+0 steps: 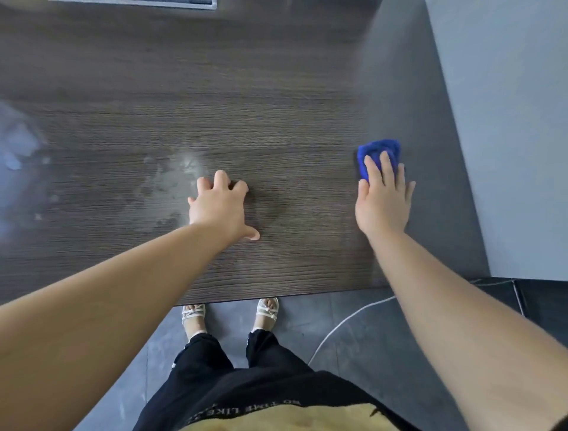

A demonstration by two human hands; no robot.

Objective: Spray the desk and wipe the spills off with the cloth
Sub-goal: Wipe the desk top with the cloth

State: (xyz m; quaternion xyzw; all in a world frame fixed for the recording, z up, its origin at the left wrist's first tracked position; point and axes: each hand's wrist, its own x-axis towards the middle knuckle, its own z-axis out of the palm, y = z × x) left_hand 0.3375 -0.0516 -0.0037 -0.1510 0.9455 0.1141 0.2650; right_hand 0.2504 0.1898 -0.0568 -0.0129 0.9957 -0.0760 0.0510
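Note:
A dark wood-grain desk (215,107) fills the upper view. A blue cloth (379,150) lies bunched near the desk's right edge, and my right hand (382,197) presses flat on its near part, fingers spread over it. My left hand (222,206) rests on the desk's middle with fingers spread, holding nothing. Pale wet smears (172,181) sit just left of my left hand, and a larger whitish wet patch (18,153) spreads at the far left edge. No spray bottle is visible.
A grey wall (507,123) rises right of the desk. The desk's front edge (276,297) runs above my sandalled feet on a dark tiled floor. A white cable (347,320) curves across the floor. A light frame (184,3) shows at the top.

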